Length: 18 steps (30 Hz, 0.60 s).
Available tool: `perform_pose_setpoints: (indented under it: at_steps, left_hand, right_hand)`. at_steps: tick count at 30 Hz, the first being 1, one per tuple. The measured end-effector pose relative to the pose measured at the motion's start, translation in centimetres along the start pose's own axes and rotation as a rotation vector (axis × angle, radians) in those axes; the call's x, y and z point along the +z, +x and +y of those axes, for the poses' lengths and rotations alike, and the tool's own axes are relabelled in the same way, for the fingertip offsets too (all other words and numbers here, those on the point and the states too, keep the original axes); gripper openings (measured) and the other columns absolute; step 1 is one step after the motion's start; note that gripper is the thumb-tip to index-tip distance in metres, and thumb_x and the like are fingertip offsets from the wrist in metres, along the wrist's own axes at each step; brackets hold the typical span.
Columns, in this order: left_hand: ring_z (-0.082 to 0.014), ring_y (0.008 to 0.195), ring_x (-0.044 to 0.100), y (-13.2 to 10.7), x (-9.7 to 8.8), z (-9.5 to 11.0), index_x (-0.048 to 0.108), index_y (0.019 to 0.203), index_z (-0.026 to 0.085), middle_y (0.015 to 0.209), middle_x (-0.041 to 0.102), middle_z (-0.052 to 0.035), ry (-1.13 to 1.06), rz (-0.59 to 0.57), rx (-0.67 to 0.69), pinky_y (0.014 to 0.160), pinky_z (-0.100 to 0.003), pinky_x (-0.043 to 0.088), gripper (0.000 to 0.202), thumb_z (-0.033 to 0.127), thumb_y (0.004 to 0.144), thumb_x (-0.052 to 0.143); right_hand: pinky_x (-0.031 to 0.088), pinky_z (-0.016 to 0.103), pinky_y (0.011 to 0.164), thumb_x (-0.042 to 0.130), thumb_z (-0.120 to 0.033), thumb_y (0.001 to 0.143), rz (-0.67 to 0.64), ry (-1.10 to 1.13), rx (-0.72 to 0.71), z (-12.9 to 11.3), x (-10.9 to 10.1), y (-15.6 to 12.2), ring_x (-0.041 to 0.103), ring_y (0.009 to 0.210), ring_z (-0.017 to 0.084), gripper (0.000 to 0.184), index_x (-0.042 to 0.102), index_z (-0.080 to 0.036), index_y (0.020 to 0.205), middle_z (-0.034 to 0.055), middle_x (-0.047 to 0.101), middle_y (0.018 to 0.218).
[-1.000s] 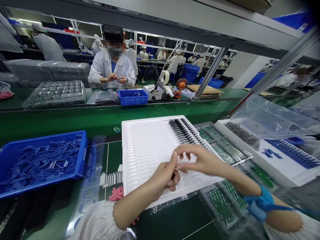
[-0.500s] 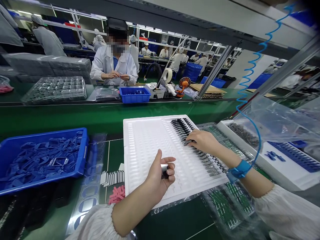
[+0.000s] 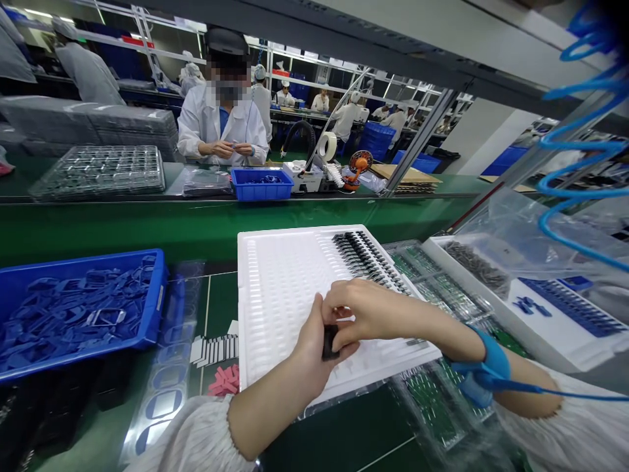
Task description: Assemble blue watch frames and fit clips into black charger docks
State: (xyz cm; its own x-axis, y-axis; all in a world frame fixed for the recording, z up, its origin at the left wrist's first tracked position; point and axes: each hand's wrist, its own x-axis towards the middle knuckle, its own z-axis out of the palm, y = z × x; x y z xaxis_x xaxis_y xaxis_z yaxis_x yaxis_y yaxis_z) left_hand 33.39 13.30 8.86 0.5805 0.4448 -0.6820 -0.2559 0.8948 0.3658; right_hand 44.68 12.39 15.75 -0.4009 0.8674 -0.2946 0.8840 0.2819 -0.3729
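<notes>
1. Pinched between the person's two hands in the head view is a small black part point(image 3: 331, 342): the left hand point(image 3: 310, 354) cups it, its fingers mostly hidden, and the right hand point(image 3: 363, 311) closes thumb and fingers on it from the other side.
2. This part is held above the near half of the white foam tray point(image 3: 282, 275), out of its slots.
3. Progress, as far as it shows: black pieces point(image 3: 361, 252) line the tray's right side in close rows, while its wide left portion shows white moulded slots. Work on the held part looks unfinished; how many pieces have been handled, I cannot tell.
4. Left of the tray lie white strips point(image 3: 215, 351), pink pieces point(image 3: 225, 381) and, farther out, a blue bin point(image 3: 156, 314) of blue parts; right of it, packed green circuit boards point(image 3: 432, 400).
</notes>
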Motion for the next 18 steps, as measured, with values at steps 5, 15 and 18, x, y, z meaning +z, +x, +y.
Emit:
perform_pose_setpoints:
  at_steps: [5,15,18]
  left_hand:
    - [-0.0057,0.039,0.042,0.2,-0.2,0.4,0.058,0.073,0.010,0.053,0.048,0.0002,-0.151,0.038,0.006,0.041,-0.019,0.045,0.043,0.047,0.087,0.041]
    - [-0.0035,0.043,0.040,-0.4,-0.2,2.4,0.050,0.079,0.010,0.061,0.045,-0.0007,-0.519,0.103,0.112,0.039,-0.012,0.039,0.034,0.033,0.092,0.030]
    - [-0.0034,0.045,0.040,-0.1,-0.6,2.8,0.050,0.079,0.010,0.063,0.045,-0.0008,-0.579,0.100,0.139,0.039,-0.011,0.040,0.033,0.032,0.092,0.029]
  right_hand:
    - [0.044,0.024,0.066,0.056,-0.043,0.082,0.280,-0.134,0.122,5.1,0.3,-0.2,0.060,0.082,0.017,0.028,0.062,-0.021,0.098,0.0035,0.066,0.096]
    - [0.046,0.030,0.067,0.057,-0.023,0.080,0.355,-0.519,0.345,13.9,2.8,-0.8,0.059,0.095,0.025,0.019,0.063,-0.017,0.098,0.0103,0.065,0.104]
    - [0.046,0.030,0.069,0.057,-0.019,0.080,0.349,-0.543,0.321,14.1,2.8,-0.5,0.058,0.098,0.025,0.018,0.063,-0.016,0.096,0.0095,0.065,0.101]
